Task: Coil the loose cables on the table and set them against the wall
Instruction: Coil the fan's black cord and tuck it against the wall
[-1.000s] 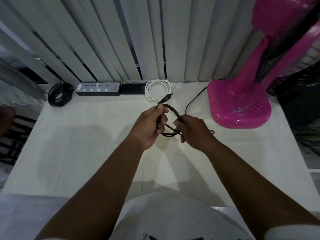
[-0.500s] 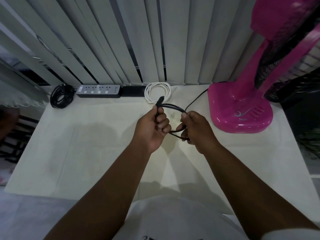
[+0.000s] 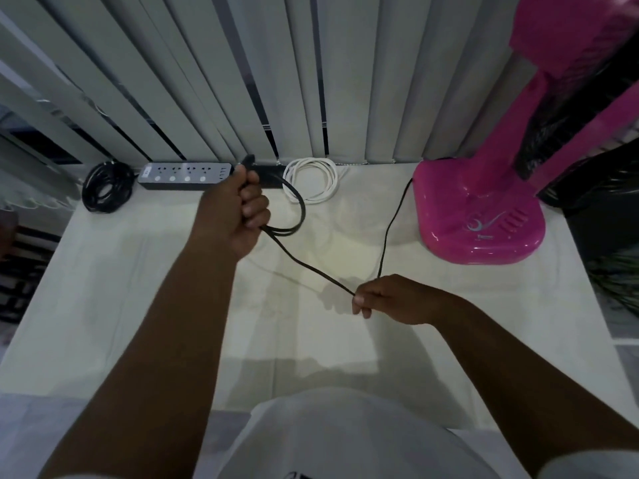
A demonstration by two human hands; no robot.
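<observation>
A thin black cable point(image 3: 304, 264) runs between both hands above the white table point(image 3: 131, 305). My left hand point(image 3: 235, 212) is raised near the back, fist shut on the cable's plug end and a small loop hanging to its right. My right hand point(image 3: 390, 300) pinches the cable lower down, nearer to me. From that pinch the cable rises toward the pink fan base point(image 3: 477, 216). A coiled white cable point(image 3: 311, 179) and a coiled black cable point(image 3: 107, 186) lie against the blinds.
A grey power strip point(image 3: 185, 174) lies along the back edge beside a black block point(image 3: 273, 176). The pink fan stands at the back right. Vertical blinds point(image 3: 276, 81) close off the back. The table drops off at left and right.
My hands were close together on a small loop. Now the left hand has lifted back toward the power strip and the right has slid along the cable toward me, stretching it out.
</observation>
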